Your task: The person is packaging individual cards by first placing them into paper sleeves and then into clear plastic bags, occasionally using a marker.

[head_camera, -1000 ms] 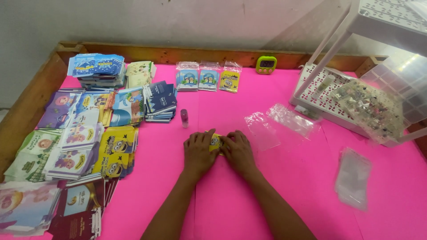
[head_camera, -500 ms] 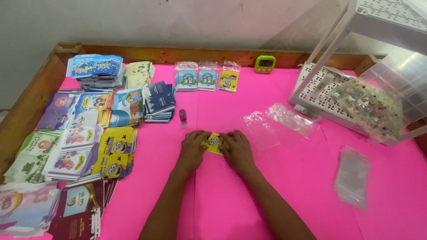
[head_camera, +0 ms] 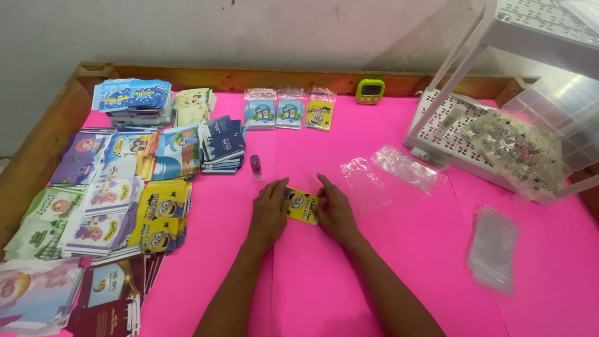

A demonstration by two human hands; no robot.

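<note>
A small yellow cartoon card (head_camera: 302, 205) lies flat on the pink table top (head_camera: 387, 274). My left hand (head_camera: 269, 213) rests on its left edge and my right hand (head_camera: 336, 214) on its right edge, fingers pressing it down. A small pink bottle (head_camera: 255, 167) stands just beyond my left hand. Two clear plastic sleeves (head_camera: 390, 175) lie to the right of my right hand.
Stacks of colourful cards (head_camera: 118, 200) cover the left side. Three bagged cards (head_camera: 289, 110) and a green timer (head_camera: 370, 91) sit at the back. A white rack with a clear tray of small parts (head_camera: 511, 146) stands right, above a pile of clear bags (head_camera: 493, 248). A wooden rim (head_camera: 43, 143) borders the table.
My hands have spread apart a little on the yellow card, so more of its face shows between them. Nothing else has moved.
</note>
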